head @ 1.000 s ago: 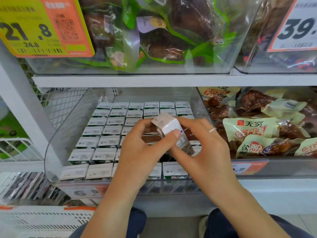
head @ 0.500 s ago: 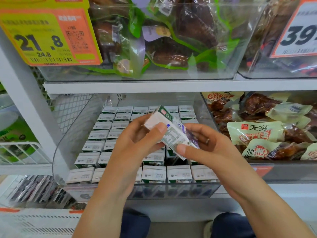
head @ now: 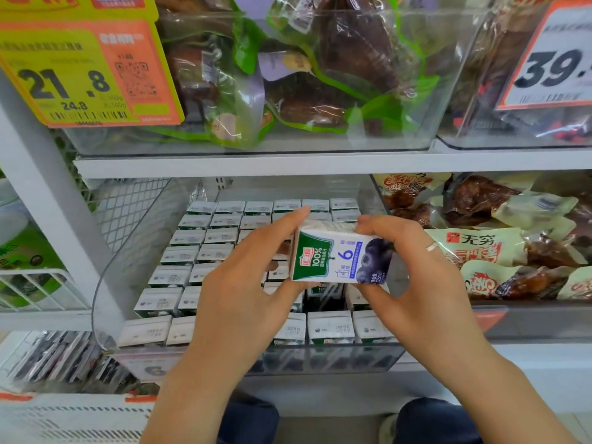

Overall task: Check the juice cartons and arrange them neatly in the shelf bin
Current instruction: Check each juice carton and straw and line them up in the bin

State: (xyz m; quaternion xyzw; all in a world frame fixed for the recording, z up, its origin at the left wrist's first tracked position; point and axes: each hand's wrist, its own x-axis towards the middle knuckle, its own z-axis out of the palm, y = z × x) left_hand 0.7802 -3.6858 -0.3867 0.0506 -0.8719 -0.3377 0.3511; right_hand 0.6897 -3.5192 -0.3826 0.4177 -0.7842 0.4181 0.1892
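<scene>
Juice carton (head: 341,257) held at frame centre above the clear bin (head: 134,251), left hand (head: 246,283) and right hand (head: 413,280) both gripping its ends, label turned up, apparently for checking.

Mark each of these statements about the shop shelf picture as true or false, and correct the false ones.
1. Both hands hold one juice carton. True: the left hand and the right hand grip it at either end.
2. The held carton stands upright in the bin. False: it is held on its side above the rows of cartons.
3. The carton's front shows blueberries. True.
4. The yellow price tag reads 39. False: it reads 21.8.
5. A ring is on the left hand. False: it is on the right hand.
</scene>
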